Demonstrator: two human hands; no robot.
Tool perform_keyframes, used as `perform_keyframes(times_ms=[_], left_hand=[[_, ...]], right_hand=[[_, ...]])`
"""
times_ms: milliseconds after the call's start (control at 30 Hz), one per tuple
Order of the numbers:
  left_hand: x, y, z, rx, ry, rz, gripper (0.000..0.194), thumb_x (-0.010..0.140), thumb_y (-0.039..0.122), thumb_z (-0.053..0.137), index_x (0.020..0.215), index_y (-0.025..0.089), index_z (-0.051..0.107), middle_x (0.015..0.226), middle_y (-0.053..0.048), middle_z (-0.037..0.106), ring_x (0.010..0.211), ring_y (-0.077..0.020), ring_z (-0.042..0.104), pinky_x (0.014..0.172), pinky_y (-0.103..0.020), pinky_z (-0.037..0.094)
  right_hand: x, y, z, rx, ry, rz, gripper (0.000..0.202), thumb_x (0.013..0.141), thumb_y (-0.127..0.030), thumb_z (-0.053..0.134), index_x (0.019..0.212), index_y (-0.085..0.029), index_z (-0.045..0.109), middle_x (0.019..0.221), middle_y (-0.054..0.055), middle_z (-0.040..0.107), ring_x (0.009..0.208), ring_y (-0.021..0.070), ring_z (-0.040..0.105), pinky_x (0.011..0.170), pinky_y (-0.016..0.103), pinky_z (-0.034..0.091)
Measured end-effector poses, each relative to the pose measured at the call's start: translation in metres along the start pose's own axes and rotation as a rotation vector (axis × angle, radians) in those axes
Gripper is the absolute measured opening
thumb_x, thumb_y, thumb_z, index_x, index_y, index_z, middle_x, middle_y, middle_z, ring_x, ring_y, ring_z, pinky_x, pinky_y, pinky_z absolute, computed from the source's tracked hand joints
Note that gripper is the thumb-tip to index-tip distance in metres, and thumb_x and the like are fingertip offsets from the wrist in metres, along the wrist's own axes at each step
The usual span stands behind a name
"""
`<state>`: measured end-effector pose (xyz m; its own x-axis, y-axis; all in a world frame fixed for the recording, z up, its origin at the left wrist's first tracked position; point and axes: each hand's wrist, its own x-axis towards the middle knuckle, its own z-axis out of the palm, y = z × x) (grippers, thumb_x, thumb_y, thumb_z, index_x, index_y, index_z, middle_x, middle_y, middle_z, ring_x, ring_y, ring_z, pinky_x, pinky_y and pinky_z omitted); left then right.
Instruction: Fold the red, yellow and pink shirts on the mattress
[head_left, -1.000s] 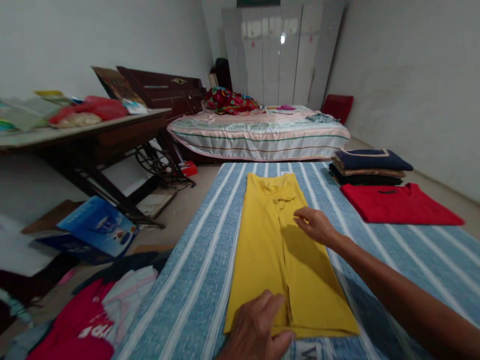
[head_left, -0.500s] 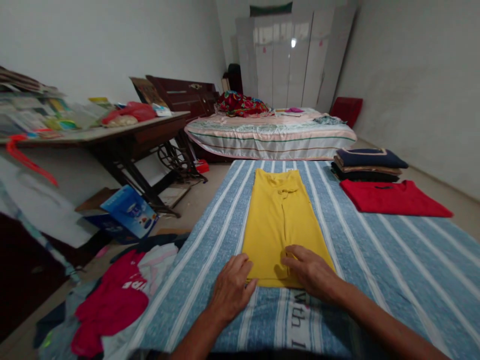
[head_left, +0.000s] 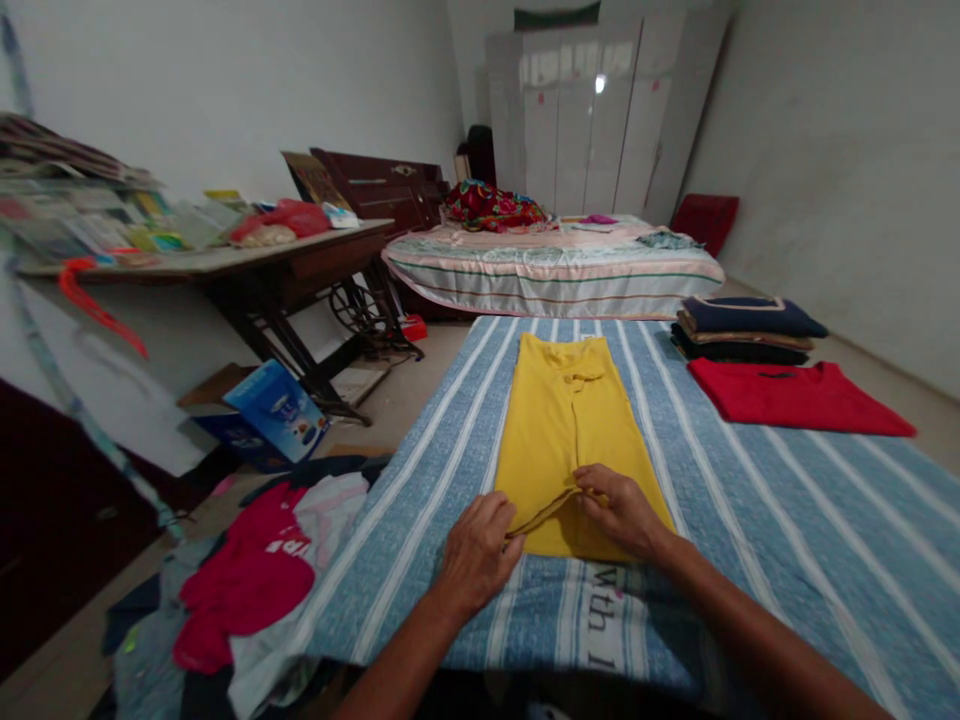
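Note:
A yellow garment (head_left: 562,430) lies lengthwise on the blue striped bed cover (head_left: 420,470), a small tie near its top. My left hand (head_left: 480,550) pinches the left corner of its near edge. With fingers closed on the same edge near the middle, my right hand (head_left: 619,510) holds it slightly lifted, so a layer gapes between the two hands. To the right are a flat folded red garment (head_left: 795,395) and, behind it, a stack of folded dark and brown clothes (head_left: 750,328).
A pile of loose clothes (head_left: 255,580) lies on the floor at the left, near a blue box (head_left: 277,415). A cluttered sewing table (head_left: 247,262) stands by the left wall. Another bed (head_left: 555,275) and a wardrobe (head_left: 577,120) are at the back.
My hands have gripped the garment's near edge and raised part of it; my right hand has moved slightly up and right. The view has shifted a little left.

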<state>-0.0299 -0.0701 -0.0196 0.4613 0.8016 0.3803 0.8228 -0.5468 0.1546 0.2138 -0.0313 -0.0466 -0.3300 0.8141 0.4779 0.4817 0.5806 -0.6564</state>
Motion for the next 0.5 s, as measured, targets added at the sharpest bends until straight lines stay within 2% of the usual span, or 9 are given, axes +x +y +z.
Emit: perform_keyframes(times_ms=[133,233,367,500], left_hand=[[0.004,0.0,0.005,0.108,-0.039,-0.039,0.013,0.077,0.008,0.051,0.084,0.016,0.057,0.091,-0.007,0.06,0.09,-0.0219,0.055,0.081,-0.036,0.049],[0.0,-0.004,0.007,0.224,-0.016,-0.085,0.017,0.08,0.005,0.045,0.078,0.017,0.056,0.084,-0.006,0.06,0.083,-0.0214,0.055,0.077,-0.035,0.049],[-0.01,-0.011,0.007,0.301,0.021,-0.121,0.021,0.08,0.003,0.041,0.078,0.017,0.057,0.08,-0.006,0.059,0.078,-0.0211,0.055,0.073,-0.034,0.048],[-0.017,-0.015,0.006,0.241,0.04,-0.196,0.021,0.079,0.004,0.041,0.078,0.017,0.058,0.079,-0.005,0.059,0.078,-0.0199,0.056,0.073,-0.032,0.048]], right_hand=[[0.002,-0.002,-0.001,0.034,0.018,0.044,0.011,0.081,-0.017,0.052,0.084,-0.021,0.062,0.094,0.007,0.067,0.093,0.02,0.063,0.082,0.035,0.051],[0.001,-0.001,-0.002,0.032,0.013,0.033,0.01,0.081,-0.018,0.052,0.084,-0.021,0.062,0.095,0.007,0.067,0.093,0.0201,0.062,0.083,0.036,0.05],[-0.004,-0.003,0.0,-0.03,-0.027,-0.067,0.013,0.08,-0.015,0.05,0.086,-0.021,0.06,0.102,0.009,0.065,0.099,0.0205,0.059,0.086,0.036,0.049],[-0.01,-0.012,0.006,-0.131,-0.133,-0.167,0.017,0.08,-0.01,0.045,0.085,-0.02,0.058,0.096,0.008,0.064,0.096,0.0193,0.057,0.083,0.033,0.048]])
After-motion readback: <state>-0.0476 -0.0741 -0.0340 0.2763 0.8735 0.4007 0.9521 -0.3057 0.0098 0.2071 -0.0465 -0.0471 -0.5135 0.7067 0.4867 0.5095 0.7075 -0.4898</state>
